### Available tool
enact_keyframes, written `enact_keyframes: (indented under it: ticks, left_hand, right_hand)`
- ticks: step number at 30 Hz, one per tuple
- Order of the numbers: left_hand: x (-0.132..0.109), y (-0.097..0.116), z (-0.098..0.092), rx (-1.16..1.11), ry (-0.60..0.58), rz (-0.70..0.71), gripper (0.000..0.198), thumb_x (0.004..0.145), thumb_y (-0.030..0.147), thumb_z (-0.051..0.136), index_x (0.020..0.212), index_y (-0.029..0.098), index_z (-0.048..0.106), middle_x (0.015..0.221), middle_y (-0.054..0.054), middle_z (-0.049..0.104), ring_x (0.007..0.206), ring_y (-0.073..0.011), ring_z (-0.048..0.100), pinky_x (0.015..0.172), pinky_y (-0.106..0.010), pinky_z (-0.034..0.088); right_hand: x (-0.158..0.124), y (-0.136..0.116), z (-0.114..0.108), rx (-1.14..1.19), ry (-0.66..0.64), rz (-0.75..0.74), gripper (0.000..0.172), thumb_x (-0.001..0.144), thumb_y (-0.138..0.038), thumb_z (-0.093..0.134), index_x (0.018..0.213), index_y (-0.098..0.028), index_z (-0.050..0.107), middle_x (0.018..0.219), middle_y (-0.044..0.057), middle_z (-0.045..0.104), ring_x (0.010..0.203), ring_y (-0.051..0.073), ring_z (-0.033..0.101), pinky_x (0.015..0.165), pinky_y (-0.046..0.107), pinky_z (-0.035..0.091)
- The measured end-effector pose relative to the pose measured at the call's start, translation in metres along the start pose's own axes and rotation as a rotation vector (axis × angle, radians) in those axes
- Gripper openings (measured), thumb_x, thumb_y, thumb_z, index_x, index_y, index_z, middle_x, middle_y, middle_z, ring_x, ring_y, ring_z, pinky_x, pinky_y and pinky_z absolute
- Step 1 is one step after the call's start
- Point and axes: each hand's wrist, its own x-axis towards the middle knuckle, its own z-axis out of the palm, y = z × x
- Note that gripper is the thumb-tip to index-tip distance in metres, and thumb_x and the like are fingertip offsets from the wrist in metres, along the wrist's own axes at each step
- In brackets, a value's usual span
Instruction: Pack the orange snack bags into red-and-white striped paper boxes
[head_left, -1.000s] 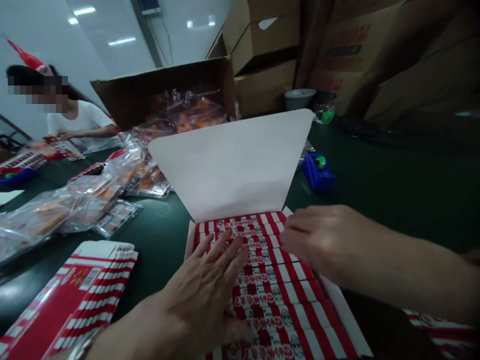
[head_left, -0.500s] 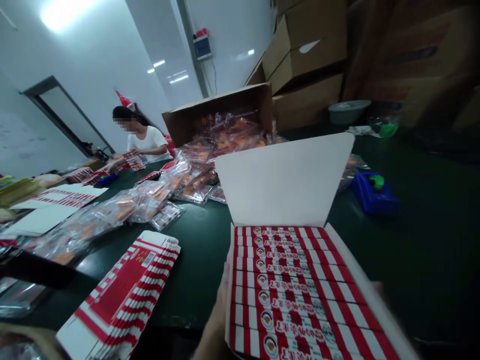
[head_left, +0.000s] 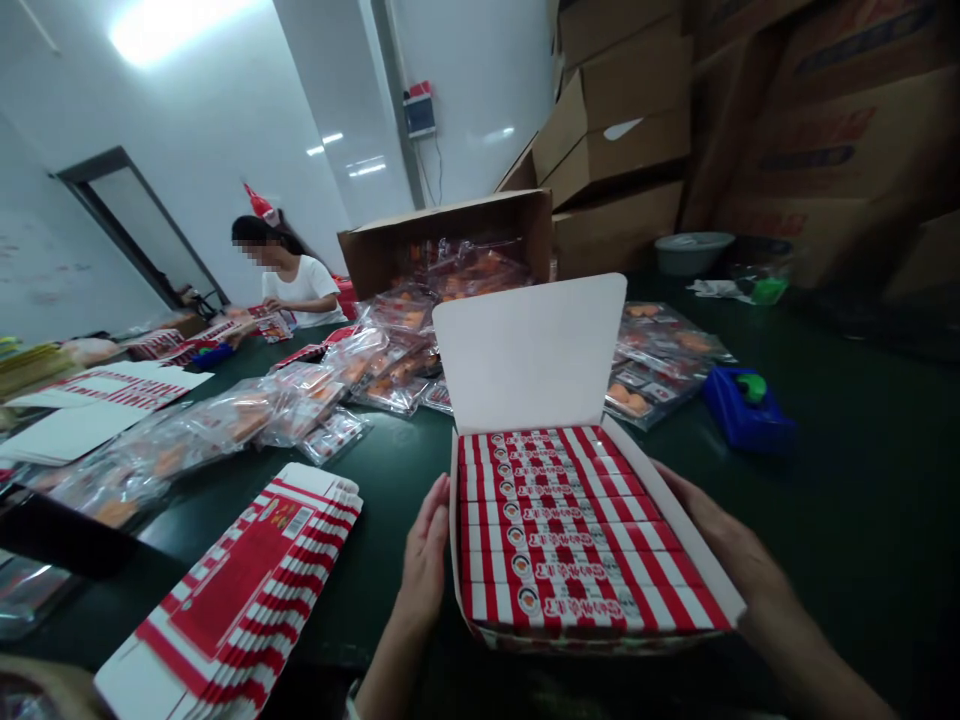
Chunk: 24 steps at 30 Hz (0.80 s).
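A white display box (head_left: 529,365) stands with its lid raised, packed with a row of several small red-and-white striped cartons (head_left: 559,530). My left hand (head_left: 427,550) presses its fingers along the box's left wall. On the opposite side my right hand (head_left: 720,535) grips the right wall, its fingertips partly hidden behind it. The box is held between both hands at the table's near edge. Left of it lies a fanned stack of flat, folded red-and-white cartons (head_left: 247,590).
Clear plastic packets with orange contents (head_left: 405,310) spill from a cardboard box (head_left: 375,250). More packets (head_left: 652,360) lie behind the lid. A blue tape dispenser (head_left: 746,410) sits at right. Across the table a person (head_left: 300,285) handles a carton. Cardboard boxes (head_left: 622,130) are stacked behind.
The filled box has moved away from me and slightly left, so its front edge now shows. My right hand has come into clear view on its right wall.
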Motion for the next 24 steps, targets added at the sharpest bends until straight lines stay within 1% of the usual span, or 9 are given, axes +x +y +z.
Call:
enact_keyframes:
  ticks: [3, 8, 12, 14, 16, 18, 19, 22, 24]
  left_hand:
    - [-0.001, 0.007, -0.014, -0.064, 0.023, 0.016, 0.048, 0.098, 0.041, 0.032, 0.138, 0.017, 0.047, 0.143, -0.012, 0.05, 0.13, -0.0251, 0.05, 0.109, -0.046, 0.042]
    - [0.024, 0.04, -0.026, 0.264, -0.177, 0.242, 0.029, 0.094, 0.033, 0.048, 0.111, 0.023, 0.069, 0.121, -0.007, 0.064, 0.121, -0.0233, 0.052, 0.106, -0.044, 0.043]
    - [0.049, 0.049, -0.022, 0.355, -0.194, 0.19, 0.021, 0.091, 0.026, 0.049, 0.092, 0.021, 0.069, 0.096, -0.006, 0.063, 0.096, -0.0209, 0.058, 0.089, -0.04, 0.05]
    - [0.061, 0.043, -0.021, 0.301, -0.141, 0.095, 0.017, 0.088, 0.025, 0.051, 0.1, 0.019, 0.062, 0.096, -0.006, 0.062, 0.093, -0.0203, 0.059, 0.087, -0.04, 0.05]
    - [0.073, 0.034, -0.023, 0.186, -0.145, -0.022, 0.041, 0.081, 0.026, 0.06, 0.121, 0.019, 0.049, 0.113, -0.01, 0.059, 0.105, -0.0224, 0.058, 0.092, -0.041, 0.048]
    - [0.087, 0.029, -0.026, -0.008, -0.284, -0.107, 0.076, 0.073, 0.026, 0.068, 0.138, 0.021, 0.029, 0.135, -0.015, 0.048, 0.121, -0.0259, 0.051, 0.097, -0.043, 0.046]
    - [0.094, 0.028, -0.028, -0.112, -0.386, -0.119, 0.087, 0.07, 0.025, 0.07, 0.143, 0.023, 0.022, 0.142, -0.016, 0.042, 0.126, -0.0271, 0.048, 0.099, -0.044, 0.045]
    - [0.111, 0.031, -0.032, -0.278, -0.633, -0.071, 0.085, 0.071, 0.024, 0.068, 0.144, 0.026, 0.023, 0.146, -0.013, 0.041, 0.128, -0.0276, 0.048, 0.101, -0.044, 0.044]
    - [0.116, 0.035, -0.034, -0.207, -0.662, -0.023, 0.076, 0.074, 0.024, 0.067, 0.141, 0.025, 0.031, 0.143, -0.012, 0.046, 0.128, -0.0273, 0.048, 0.105, -0.045, 0.041]
  right_hand:
    - [-0.006, -0.013, -0.008, -0.319, -0.076, -0.258, 0.043, 0.09, -0.052, 0.048, 0.127, -0.034, 0.06, 0.144, 0.004, 0.049, 0.132, 0.034, 0.044, 0.103, 0.053, 0.045]
    - [0.016, -0.031, -0.005, -0.631, -0.264, -0.545, 0.032, 0.088, -0.047, 0.054, 0.106, -0.026, 0.071, 0.13, 0.01, 0.062, 0.125, 0.033, 0.052, 0.102, 0.054, 0.046]
    - [0.047, -0.038, -0.002, -0.628, -0.302, -0.435, 0.035, 0.087, -0.053, 0.053, 0.083, -0.024, 0.072, 0.129, 0.011, 0.061, 0.115, 0.032, 0.061, 0.089, 0.048, 0.057]
    - [0.061, -0.037, -0.005, -0.655, -0.262, -0.345, 0.043, 0.082, -0.057, 0.058, 0.106, -0.023, 0.067, 0.138, 0.014, 0.053, 0.116, 0.035, 0.059, 0.083, 0.048, 0.059]
    - [0.077, -0.036, -0.011, -0.723, -0.227, -0.325, 0.081, 0.075, -0.06, 0.065, 0.14, -0.019, 0.043, 0.148, 0.02, 0.04, 0.126, 0.04, 0.049, 0.087, 0.054, 0.056]
    - [0.094, -0.036, -0.017, -0.807, -0.299, -0.355, 0.113, 0.067, -0.061, 0.072, 0.152, -0.015, 0.015, 0.154, 0.024, 0.025, 0.135, 0.044, 0.034, 0.095, 0.058, 0.049]
    - [0.102, -0.038, -0.02, -0.851, -0.359, -0.384, 0.12, 0.064, -0.061, 0.075, 0.153, -0.013, 0.01, 0.155, 0.025, 0.021, 0.137, 0.045, 0.028, 0.098, 0.06, 0.046]
    - [0.118, -0.046, -0.024, -0.941, -0.475, -0.486, 0.121, 0.06, -0.06, 0.078, 0.153, -0.013, 0.015, 0.152, 0.027, 0.026, 0.136, 0.048, 0.029, 0.097, 0.061, 0.046]
    - [0.118, -0.051, -0.024, -0.946, -0.476, -0.553, 0.11, 0.065, -0.058, 0.076, 0.151, -0.014, 0.023, 0.151, 0.025, 0.031, 0.134, 0.046, 0.034, 0.096, 0.057, 0.049]
